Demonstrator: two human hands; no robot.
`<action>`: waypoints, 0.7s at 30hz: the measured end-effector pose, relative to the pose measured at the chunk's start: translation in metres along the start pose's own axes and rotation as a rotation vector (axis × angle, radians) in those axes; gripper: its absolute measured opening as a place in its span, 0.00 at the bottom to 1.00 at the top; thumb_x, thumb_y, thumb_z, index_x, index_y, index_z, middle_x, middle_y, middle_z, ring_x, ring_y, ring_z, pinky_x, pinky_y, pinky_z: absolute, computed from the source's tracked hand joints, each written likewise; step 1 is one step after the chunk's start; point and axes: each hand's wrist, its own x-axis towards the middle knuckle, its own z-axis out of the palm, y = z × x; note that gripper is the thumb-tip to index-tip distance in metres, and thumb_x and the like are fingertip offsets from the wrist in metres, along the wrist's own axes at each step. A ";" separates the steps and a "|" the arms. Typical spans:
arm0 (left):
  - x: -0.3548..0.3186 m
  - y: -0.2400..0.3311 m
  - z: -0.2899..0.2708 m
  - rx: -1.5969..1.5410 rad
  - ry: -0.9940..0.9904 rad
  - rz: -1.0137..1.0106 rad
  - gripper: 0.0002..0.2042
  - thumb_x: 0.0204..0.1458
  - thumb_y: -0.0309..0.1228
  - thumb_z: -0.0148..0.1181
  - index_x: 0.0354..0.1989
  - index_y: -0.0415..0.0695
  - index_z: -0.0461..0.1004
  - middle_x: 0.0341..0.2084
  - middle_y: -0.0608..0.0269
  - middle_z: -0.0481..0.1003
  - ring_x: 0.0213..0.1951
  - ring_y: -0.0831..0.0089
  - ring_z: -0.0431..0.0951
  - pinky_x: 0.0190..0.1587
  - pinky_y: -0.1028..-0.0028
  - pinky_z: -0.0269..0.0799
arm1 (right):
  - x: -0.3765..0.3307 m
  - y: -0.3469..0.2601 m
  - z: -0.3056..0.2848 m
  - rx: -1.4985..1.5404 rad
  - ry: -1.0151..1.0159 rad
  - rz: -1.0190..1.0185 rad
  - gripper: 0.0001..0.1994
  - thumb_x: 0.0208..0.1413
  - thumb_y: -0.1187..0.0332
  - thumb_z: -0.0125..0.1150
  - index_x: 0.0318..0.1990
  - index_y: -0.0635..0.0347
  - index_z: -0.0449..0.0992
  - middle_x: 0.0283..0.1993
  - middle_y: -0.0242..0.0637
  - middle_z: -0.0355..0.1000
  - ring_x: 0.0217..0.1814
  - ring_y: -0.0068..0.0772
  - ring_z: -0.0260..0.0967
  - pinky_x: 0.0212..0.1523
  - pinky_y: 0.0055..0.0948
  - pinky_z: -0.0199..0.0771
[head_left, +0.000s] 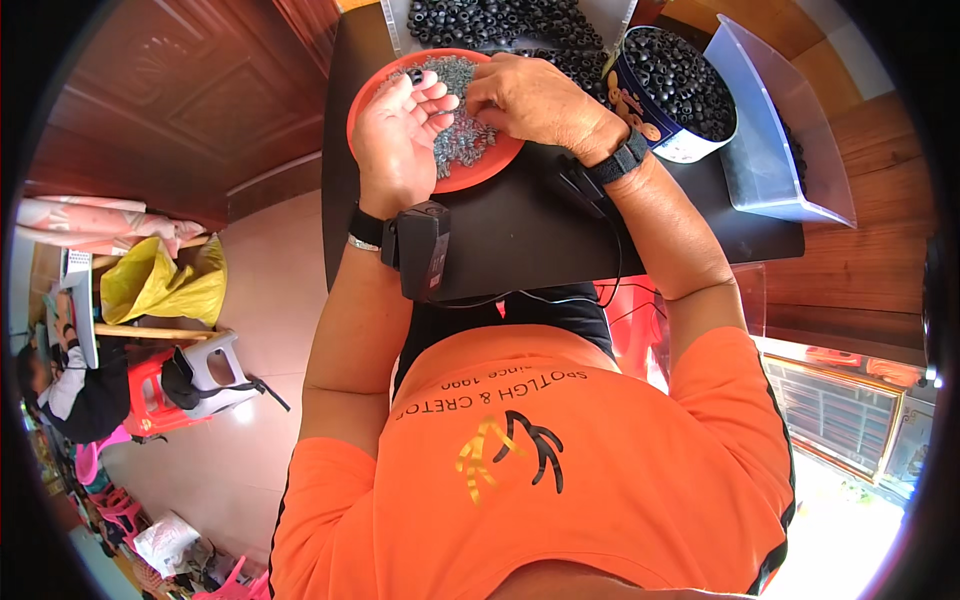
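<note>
My left hand (402, 130) is palm up over the left side of a round red-orange plate (485, 178). Between its thumb and index fingertip sits a small black ring-shaped part (417, 76); the other fingers curl loosely. Many small, shiny, silvery-clear pieces (460, 148) lie heaped in the plate. Over the plate's right side, my right hand (538, 100) points its bent fingers down toward these pieces. Its fingertips are drawn together, and whatever is between them is hidden. Both wrists wear black straps, the left with a black box-shaped device (422, 250).
Beyond the plate, a clear tray (400, 28) holds many black parts. A round printed tub (690, 145) full of black parts stands at right, beside a translucent bin (760, 160). A thin cable hangs over the dark table's (520, 245) near edge. Stools (150, 395) stand far left.
</note>
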 end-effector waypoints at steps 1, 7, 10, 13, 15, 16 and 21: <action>-0.001 0.000 0.000 0.005 -0.003 0.008 0.11 0.59 0.35 0.48 0.38 0.40 0.70 0.32 0.60 0.74 0.35 0.68 0.75 0.39 0.71 0.67 | -0.001 -0.001 -0.001 -0.035 -0.047 0.020 0.04 0.43 0.71 0.62 0.29 0.55 0.77 0.32 0.34 0.71 0.41 0.39 0.69 0.42 0.34 0.71; 0.000 -0.001 0.001 0.008 0.010 0.000 0.11 0.58 0.35 0.48 0.38 0.40 0.71 0.32 0.60 0.74 0.34 0.68 0.75 0.39 0.71 0.68 | 0.005 -0.006 0.008 -0.170 -0.112 0.012 0.04 0.44 0.69 0.61 0.28 0.55 0.78 0.33 0.35 0.71 0.39 0.40 0.70 0.42 0.36 0.72; 0.001 -0.001 0.002 0.007 0.014 -0.013 0.11 0.58 0.35 0.48 0.38 0.39 0.71 0.32 0.60 0.74 0.34 0.68 0.75 0.39 0.72 0.68 | 0.009 -0.010 0.010 -0.232 -0.096 0.007 0.05 0.43 0.69 0.62 0.29 0.57 0.78 0.31 0.35 0.71 0.39 0.41 0.70 0.41 0.37 0.71; 0.000 0.000 0.001 0.010 0.005 -0.003 0.11 0.59 0.35 0.48 0.38 0.39 0.71 0.32 0.61 0.74 0.34 0.69 0.75 0.39 0.72 0.68 | 0.006 -0.005 0.011 -0.134 -0.031 0.039 0.06 0.41 0.68 0.59 0.29 0.56 0.79 0.33 0.38 0.75 0.38 0.42 0.73 0.39 0.38 0.74; 0.001 0.000 0.000 -0.005 0.002 -0.011 0.11 0.59 0.36 0.48 0.38 0.39 0.71 0.31 0.61 0.74 0.34 0.69 0.75 0.39 0.72 0.67 | 0.006 0.001 0.003 0.061 -0.021 0.108 0.06 0.42 0.68 0.60 0.30 0.56 0.79 0.34 0.39 0.75 0.37 0.40 0.74 0.39 0.35 0.74; 0.001 0.000 0.000 -0.020 0.002 -0.024 0.11 0.59 0.36 0.48 0.38 0.39 0.71 0.31 0.61 0.74 0.34 0.69 0.75 0.39 0.72 0.67 | 0.007 0.004 -0.002 0.260 -0.016 0.179 0.07 0.43 0.68 0.61 0.30 0.57 0.78 0.35 0.40 0.75 0.37 0.38 0.74 0.39 0.32 0.74; -0.006 -0.002 0.002 -0.047 -0.025 -0.055 0.11 0.60 0.35 0.46 0.37 0.40 0.70 0.30 0.63 0.73 0.34 0.70 0.74 0.40 0.71 0.68 | 0.002 0.007 -0.016 1.079 0.077 0.413 0.06 0.54 0.73 0.61 0.38 0.63 0.77 0.38 0.31 0.76 0.41 0.19 0.71 0.45 0.23 0.71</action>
